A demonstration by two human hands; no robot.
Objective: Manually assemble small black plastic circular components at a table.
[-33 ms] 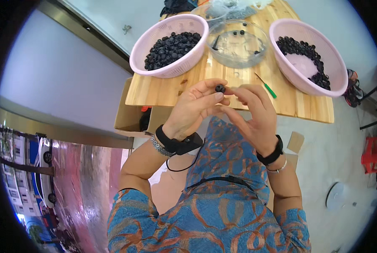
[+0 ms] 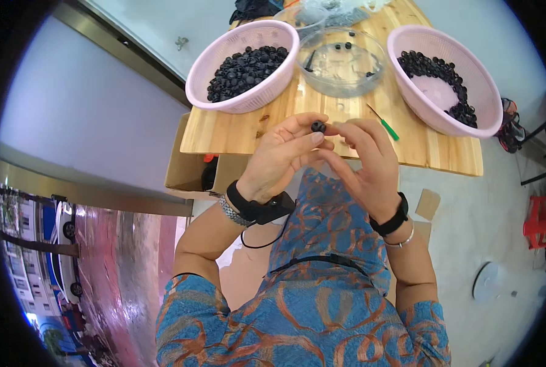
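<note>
Head view: left hand [image 2: 282,160] and right hand [image 2: 366,164] were both pinched shut on one small black part [image 2: 317,126], held just above the wooden table [image 2: 236,131] edge — looked light, rigid, easily dropped; fingertip grip on its rim seemed best.

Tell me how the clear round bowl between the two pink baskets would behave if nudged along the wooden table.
The clear round bowl holds only a few small dark pieces, so it is probably light and would slide easily on the smooth wooden table. It looks wide and low, so tipping seems unlikely. Whether it is glass or plastic cannot be told, so treat it as breakable.
</note>
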